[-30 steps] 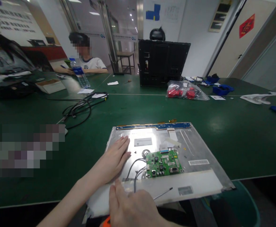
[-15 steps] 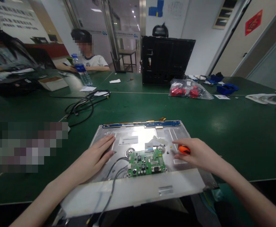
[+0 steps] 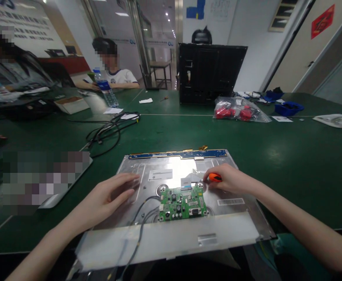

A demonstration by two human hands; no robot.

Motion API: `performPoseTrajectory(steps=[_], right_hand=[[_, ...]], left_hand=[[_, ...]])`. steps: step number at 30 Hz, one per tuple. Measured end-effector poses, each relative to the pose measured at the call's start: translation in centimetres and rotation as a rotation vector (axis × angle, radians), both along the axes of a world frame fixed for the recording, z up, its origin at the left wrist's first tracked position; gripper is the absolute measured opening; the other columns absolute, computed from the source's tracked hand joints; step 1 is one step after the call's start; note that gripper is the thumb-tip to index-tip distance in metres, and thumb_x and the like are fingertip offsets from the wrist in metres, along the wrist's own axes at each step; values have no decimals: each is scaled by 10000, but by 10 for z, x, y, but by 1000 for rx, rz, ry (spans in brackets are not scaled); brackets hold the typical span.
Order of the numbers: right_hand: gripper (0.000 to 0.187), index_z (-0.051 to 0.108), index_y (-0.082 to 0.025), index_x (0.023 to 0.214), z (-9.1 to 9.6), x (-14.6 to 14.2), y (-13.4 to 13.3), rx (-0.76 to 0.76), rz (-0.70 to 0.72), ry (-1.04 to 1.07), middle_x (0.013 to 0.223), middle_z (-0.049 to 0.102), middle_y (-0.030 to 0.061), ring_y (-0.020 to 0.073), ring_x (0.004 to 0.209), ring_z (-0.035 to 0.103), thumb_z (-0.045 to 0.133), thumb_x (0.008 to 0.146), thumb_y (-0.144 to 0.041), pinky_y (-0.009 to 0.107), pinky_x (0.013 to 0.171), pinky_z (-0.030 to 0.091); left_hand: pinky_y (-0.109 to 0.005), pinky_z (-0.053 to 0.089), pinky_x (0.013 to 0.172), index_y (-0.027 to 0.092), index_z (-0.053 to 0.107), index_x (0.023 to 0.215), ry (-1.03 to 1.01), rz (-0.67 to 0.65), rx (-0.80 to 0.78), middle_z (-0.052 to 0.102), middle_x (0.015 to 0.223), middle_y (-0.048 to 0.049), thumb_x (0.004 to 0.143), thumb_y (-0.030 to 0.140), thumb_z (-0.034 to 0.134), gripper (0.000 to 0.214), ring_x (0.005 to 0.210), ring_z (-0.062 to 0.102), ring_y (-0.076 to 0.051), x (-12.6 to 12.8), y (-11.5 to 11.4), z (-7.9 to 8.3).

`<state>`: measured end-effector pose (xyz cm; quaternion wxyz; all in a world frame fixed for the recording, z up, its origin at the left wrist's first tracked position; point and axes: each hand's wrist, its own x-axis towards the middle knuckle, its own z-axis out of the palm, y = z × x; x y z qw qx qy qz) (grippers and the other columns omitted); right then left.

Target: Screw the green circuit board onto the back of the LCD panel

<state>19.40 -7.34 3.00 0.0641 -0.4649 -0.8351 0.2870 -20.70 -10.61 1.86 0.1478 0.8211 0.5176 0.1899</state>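
Note:
In front of me lies an LCD panel (image 3: 147,164), its metal back facing up. A green circuit board (image 3: 182,203) sits at its middle, with grey cables (image 3: 141,230) leaving from the left side. A blue circuit strip (image 3: 176,154) runs along the far edge. My left hand (image 3: 112,195) is open over the panel's left part, fingers stretched and thumb apart. My right hand (image 3: 227,179) is closed around an orange-handled screwdriver (image 3: 215,177) near the board's far right corner. The screwdriver's tip is hidden. A whitish strip (image 3: 171,236) covers the panel's near edge.
Black cables (image 3: 106,130) lie coiled at the left, near a water bottle (image 3: 106,89). Beyond the panel stand a large black screen (image 3: 211,74) and a plastic bag with red parts (image 3: 238,111). Two people (image 3: 124,78) sit across the table on the left.
My right hand has moved left with the screwdriver, to the board's far right corner. My left hand has shifted slightly toward me and left. The whole view has turned a little.

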Motion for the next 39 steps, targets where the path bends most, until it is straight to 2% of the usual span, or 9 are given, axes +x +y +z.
performPoseTrajectory(steps=[4, 9, 16, 19, 24, 31, 35, 39], right_hand=[[81, 762, -162, 922, 0, -2, 0, 1, -15, -39, 852, 766, 52, 187, 768, 670, 702, 875, -189, 292, 715, 460], [85, 742, -154, 868, 7, -5, -3, 9, -2, -110, 827, 750, 68, 194, 741, 638, 661, 892, -169, 298, 690, 415], [110, 727, -159, 849, 7, -3, -2, 17, 3, -190, 828, 734, 79, 208, 759, 619, 646, 915, -192, 306, 689, 385], [140, 720, -160, 825, 8, -3, -3, 23, -4, -205, 797, 725, 74, 202, 735, 607, 635, 928, -203, 310, 686, 386], [94, 720, -165, 872, 8, 0, -7, 10, 25, -157, 851, 740, 70, 202, 774, 632, 634, 910, -164, 308, 705, 408], [88, 716, -167, 883, 6, 3, -4, -18, 45, -143, 861, 738, 65, 205, 782, 632, 640, 920, -193, 319, 720, 419], [107, 720, -161, 870, 4, 2, -2, -28, 42, -155, 846, 734, 67, 208, 772, 629, 650, 927, -218, 322, 712, 419], [102, 727, -163, 871, 5, 3, 0, -14, 55, -153, 851, 742, 67, 212, 791, 642, 656, 924, -212, 321, 725, 423]], left_hand=[[-423, 598, 987, 257, 748, 1203, 7, -49, -17, 774, 1201, -53, 971, 539, 535, 422, 1101, 729, -277, 1, -10, 10], [-364, 626, 862, 249, 752, 1168, 20, -123, -69, 776, 1112, -57, 976, 464, 563, 345, 994, 738, -244, 9, -21, 16], [-347, 599, 895, 286, 734, 1201, -41, -305, -109, 726, 1177, -55, 972, 273, 585, 273, 1051, 698, -218, 13, -26, 10], [-344, 587, 897, 282, 753, 1136, -50, -341, -120, 711, 1151, -53, 961, 223, 593, 244, 1039, 684, -214, 17, -27, 9], [-347, 566, 901, 246, 760, 937, -40, -367, -119, 689, 1103, -57, 956, 188, 580, 191, 1037, 665, -221, 23, -27, 8], [-320, 547, 895, 243, 730, 919, -39, -382, -114, 674, 1107, -41, 979, 186, 557, 191, 1024, 656, -207, 26, -27, 3], [-308, 545, 881, 232, 703, 947, -42, -371, -105, 676, 1087, -43, 989, 187, 522, 191, 1001, 655, -198, 30, -25, 8], [-301, 545, 856, 215, 687, 939, -76, -320, -57, 681, 1032, -45, 1004, 226, 496, 202, 962, 656, -192, 31, -13, 12]])
